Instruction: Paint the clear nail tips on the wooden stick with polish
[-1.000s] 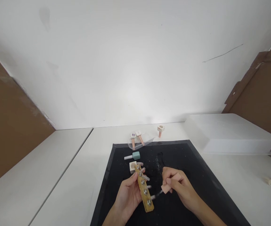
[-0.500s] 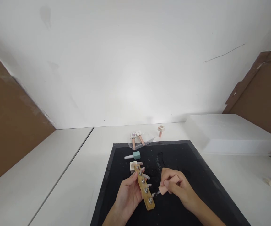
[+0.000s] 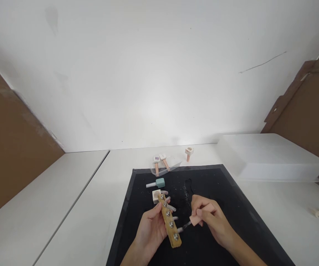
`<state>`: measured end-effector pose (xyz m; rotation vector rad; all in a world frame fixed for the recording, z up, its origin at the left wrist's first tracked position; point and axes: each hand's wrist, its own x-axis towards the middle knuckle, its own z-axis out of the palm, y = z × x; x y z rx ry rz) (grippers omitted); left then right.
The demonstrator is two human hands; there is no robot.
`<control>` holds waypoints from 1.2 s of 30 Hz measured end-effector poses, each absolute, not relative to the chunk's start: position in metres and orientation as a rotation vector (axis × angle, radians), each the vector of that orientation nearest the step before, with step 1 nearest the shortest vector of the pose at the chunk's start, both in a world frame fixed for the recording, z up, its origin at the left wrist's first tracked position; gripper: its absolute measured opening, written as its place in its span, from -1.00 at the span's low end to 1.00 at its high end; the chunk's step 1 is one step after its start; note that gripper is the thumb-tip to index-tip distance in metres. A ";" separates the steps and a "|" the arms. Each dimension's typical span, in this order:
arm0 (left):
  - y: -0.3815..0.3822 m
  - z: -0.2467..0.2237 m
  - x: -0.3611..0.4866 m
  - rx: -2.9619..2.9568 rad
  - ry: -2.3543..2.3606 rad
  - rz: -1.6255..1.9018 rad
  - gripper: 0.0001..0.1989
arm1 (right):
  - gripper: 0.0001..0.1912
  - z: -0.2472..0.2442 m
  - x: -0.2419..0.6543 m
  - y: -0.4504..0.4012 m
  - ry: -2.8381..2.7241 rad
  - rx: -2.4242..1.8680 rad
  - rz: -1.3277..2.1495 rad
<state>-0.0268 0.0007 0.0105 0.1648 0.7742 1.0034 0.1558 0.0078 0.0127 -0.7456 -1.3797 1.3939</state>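
Note:
My left hand (image 3: 151, 229) grips a narrow wooden bar (image 3: 170, 223) that carries a row of silver metal knobs. Several pale nail tips (image 3: 172, 208) stick out from the bar's right side. Between the fingers of my right hand (image 3: 209, 218) is a pink cap with a brush (image 3: 195, 220). Its dark bristles point left and meet the lowest nail tip (image 3: 180, 229), or lie very close to it. Just beyond the bar's top end sits an open white square bottle (image 3: 156, 196).
A green-capped bottle (image 3: 160, 182) lies on the black mat (image 3: 203, 181). Behind it, two pink-handled bottles rest in a clear tray (image 3: 173, 166), with another bottle (image 3: 189, 151) to their right. A white box (image 3: 272, 159) and small rings (image 3: 318, 213) are at the right.
My right hand has shifted slightly right and up with the cap, and more of the lowest nail tip shows. My left hand and the bar have barely moved.

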 end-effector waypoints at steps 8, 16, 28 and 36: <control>0.001 0.014 -0.025 0.174 0.767 0.993 -0.78 | -0.71 0.022 0.153 0.006 -1.486 -0.729 1.418; -0.001 0.020 -0.025 0.210 0.805 0.966 -0.77 | -0.73 0.012 0.153 0.007 -1.376 -0.806 1.416; -0.006 0.017 -0.023 0.308 0.818 0.856 -0.72 | -0.73 0.010 0.150 0.010 -1.268 -0.785 1.405; -0.006 0.010 -0.026 0.381 0.775 0.816 -0.72 | -0.76 0.009 0.153 0.008 -1.316 -0.790 1.405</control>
